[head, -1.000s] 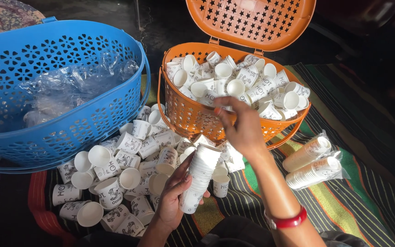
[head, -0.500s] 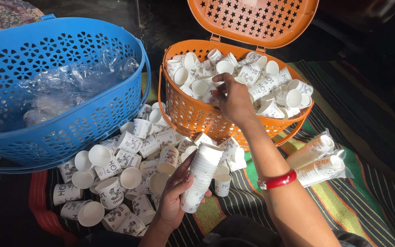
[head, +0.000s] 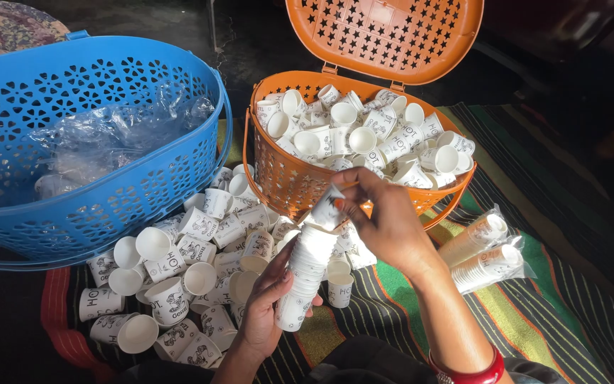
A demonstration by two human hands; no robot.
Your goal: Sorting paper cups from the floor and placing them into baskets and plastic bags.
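Striped woven floor mat (head: 534,313) in green, black and orange covers the ground, with dark bare floor beyond it at the top of my view.

Largest is the blue perforated plastic basket (head: 143,192) at upper left, holding crumpled clear plastic bags (head: 115,135). To its right stands the orange perforated plastic basket (head: 286,181), its star-punched lid (head: 385,35) hinged open and upright behind it. I see this basket filled to the rim with loose white printed paper cups (head: 364,131), lying at all angles.

Between and below the two baskets, a second heap of the same white cups (head: 179,263) lies scattered on the mat, some on their sides, some mouth up. At right, just beside the orange basket, two sleeves of stacked cups wrapped in clear plastic (head: 488,249) lie tilted on the mat.

At the centre, I see my left hand (head: 268,309) wrapped around the lower part of a tall nested stack of white paper cups (head: 307,274), fingers pressed around it, holding it tilted in front of the orange basket. My right hand (head: 385,217) is at the top of that stack, thumb and fingertips pinching a single white paper cup (head: 327,211) that touches the stack's upper end. A red bangle (head: 474,373) sits on the right wrist.
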